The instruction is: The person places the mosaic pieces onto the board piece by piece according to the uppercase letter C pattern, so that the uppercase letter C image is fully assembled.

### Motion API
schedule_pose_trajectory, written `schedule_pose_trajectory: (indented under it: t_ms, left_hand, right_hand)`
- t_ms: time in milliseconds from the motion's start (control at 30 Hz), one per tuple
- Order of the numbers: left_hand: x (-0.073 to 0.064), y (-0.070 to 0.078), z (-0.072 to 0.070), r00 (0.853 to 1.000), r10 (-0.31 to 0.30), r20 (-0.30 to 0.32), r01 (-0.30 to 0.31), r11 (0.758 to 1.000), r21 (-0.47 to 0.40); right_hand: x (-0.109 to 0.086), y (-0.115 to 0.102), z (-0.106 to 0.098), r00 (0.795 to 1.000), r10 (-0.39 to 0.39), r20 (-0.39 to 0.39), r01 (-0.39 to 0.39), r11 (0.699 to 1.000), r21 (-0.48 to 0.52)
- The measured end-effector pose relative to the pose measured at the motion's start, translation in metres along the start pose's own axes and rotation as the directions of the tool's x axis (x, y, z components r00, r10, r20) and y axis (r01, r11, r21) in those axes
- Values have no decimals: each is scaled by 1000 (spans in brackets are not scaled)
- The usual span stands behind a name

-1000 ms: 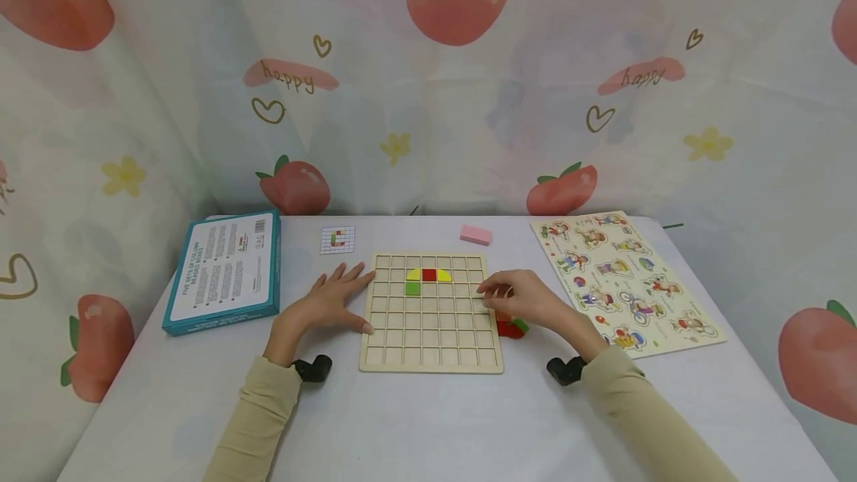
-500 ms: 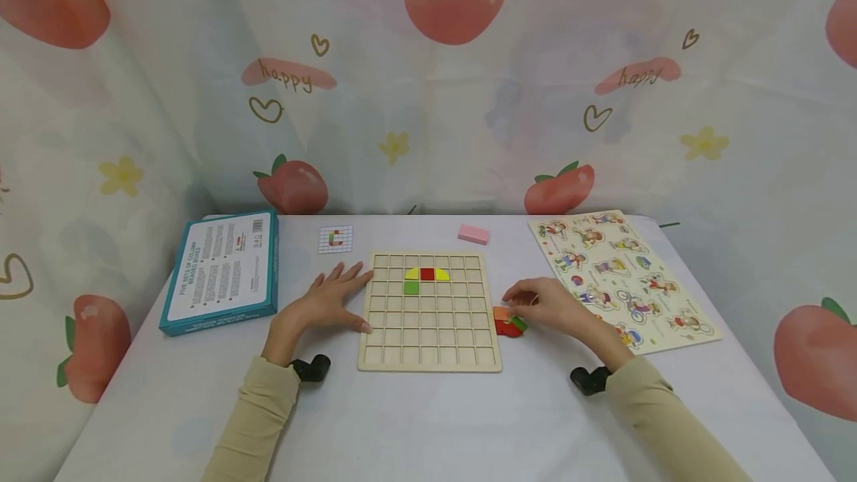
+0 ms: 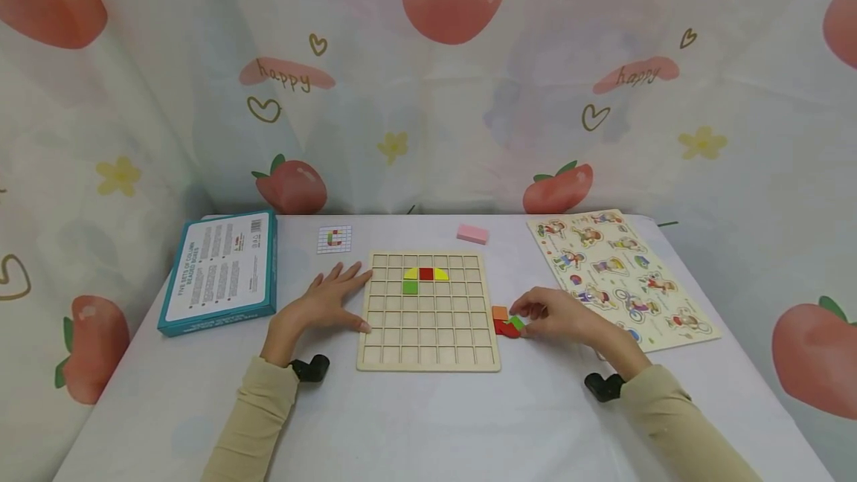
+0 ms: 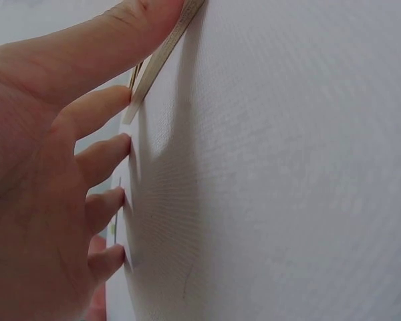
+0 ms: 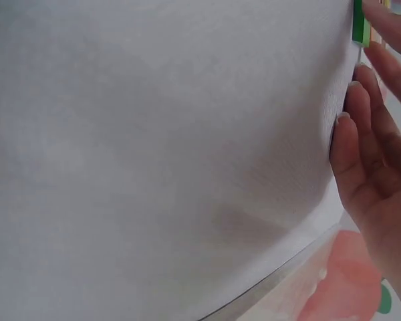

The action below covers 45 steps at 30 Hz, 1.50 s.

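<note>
A pale wooden grid board (image 3: 428, 333) lies mid-table. Set in its upper cells are a red square tile (image 3: 426, 274) between two yellow rounded-corner tiles (image 3: 411, 274), with a green square tile (image 3: 410, 287) below the left one. My left hand (image 3: 328, 302) lies spread at the board's left edge, with thumb and index finger touching that edge (image 4: 157, 60). Right of the board, my right hand (image 3: 552, 315) pinches a green tile (image 3: 516, 323) between thumb and index finger, its other fingers bent. This tile overlaps red tiles (image 3: 504, 328) beside an orange tile (image 3: 500, 312).
A small pattern card (image 3: 334, 239) lies behind the left hand. At the back is a pink block (image 3: 472, 233). The teal box (image 3: 217, 274) sits far left, and a wooden picture puzzle board (image 3: 619, 274) lies behind the right hand.
My right hand has moved from the grid board's right edge outward and toward me, down to the loose tiles, and now has its fingertips on the green one. The left hand keeps its place.
</note>
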<state>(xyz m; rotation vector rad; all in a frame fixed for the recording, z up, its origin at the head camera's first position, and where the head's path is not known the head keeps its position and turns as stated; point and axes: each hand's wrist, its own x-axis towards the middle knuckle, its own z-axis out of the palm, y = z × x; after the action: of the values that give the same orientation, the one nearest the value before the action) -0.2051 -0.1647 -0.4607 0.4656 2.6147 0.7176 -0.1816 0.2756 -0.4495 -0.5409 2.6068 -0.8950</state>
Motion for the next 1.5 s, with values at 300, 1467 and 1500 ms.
schedule_pose_trajectory:
  t_ms: [300,1467,1500]
  left_hand:
    - [0,-1,1,1000,-4,-7,4,1000,0]
    - [-1,0,0,999,29,-18,-28,999,17]
    - [-1,0,0,999,29,-18,-29,999,15]
  right_hand:
    - [2,-4,4,1000,11,-1,-11,999,-34]
    - [22,-21,5,996,-54,-70,64,986,155]
    - [24,-22,6,997,-50,-66,60,985,165]
